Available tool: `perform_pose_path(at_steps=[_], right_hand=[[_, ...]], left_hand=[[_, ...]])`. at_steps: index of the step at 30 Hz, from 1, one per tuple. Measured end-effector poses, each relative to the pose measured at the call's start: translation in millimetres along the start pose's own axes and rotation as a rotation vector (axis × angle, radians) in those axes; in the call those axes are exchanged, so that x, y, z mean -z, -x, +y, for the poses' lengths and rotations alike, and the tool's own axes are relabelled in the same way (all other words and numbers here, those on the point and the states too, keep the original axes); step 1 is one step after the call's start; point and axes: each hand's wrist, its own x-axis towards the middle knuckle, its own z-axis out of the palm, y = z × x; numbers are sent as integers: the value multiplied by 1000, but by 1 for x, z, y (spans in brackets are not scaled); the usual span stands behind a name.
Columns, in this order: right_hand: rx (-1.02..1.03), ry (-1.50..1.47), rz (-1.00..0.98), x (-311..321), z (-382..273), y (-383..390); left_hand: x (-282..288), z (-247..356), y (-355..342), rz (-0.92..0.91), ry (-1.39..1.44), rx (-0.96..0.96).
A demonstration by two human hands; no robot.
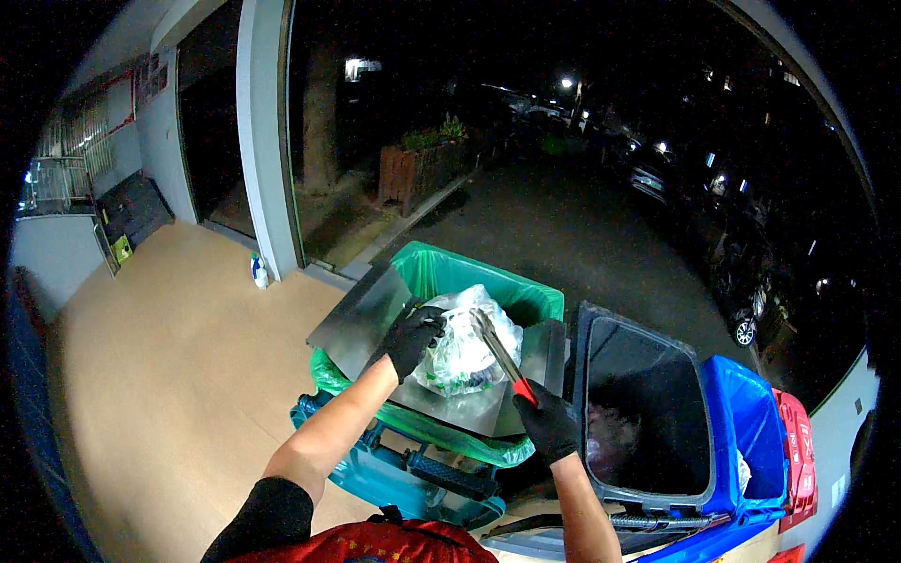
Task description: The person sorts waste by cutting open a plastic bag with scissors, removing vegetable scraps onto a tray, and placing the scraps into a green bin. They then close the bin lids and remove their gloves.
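Note:
A white, partly see-through plastic bag (450, 361) of rubbish rests on a metal sheet (361, 324). That sheet lies across a bin lined with a green bag (427, 263). My left hand (411, 342), in a black glove, is closed on the upper left of the plastic bag, pinching its film. From the right, my right hand (549, 424), also black-gloved, grips metal tongs (502, 355) by their red handle. The tips of the tongs touch the top of the bag; whether they clamp it I cannot tell. What is inside the bag is mostly hidden.
To the right stand a dark grey bin (648, 403), a blue-lined bin (751, 422) and a red bin (798, 460). A bottle (259, 270) sits by the pillar (263, 141) at left. Beyond the bins runs a dark road (563, 225) with parked cars.

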Motion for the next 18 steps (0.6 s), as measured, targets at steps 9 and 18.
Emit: perform_pose_path(at_steps=[9,18], right_hand=[[24,65,-73,9,2,2],[133,127,-135,41,12,19]], left_hand=[[25,23,22,-439,446,263],[42,55,24,-508,-231,376]])
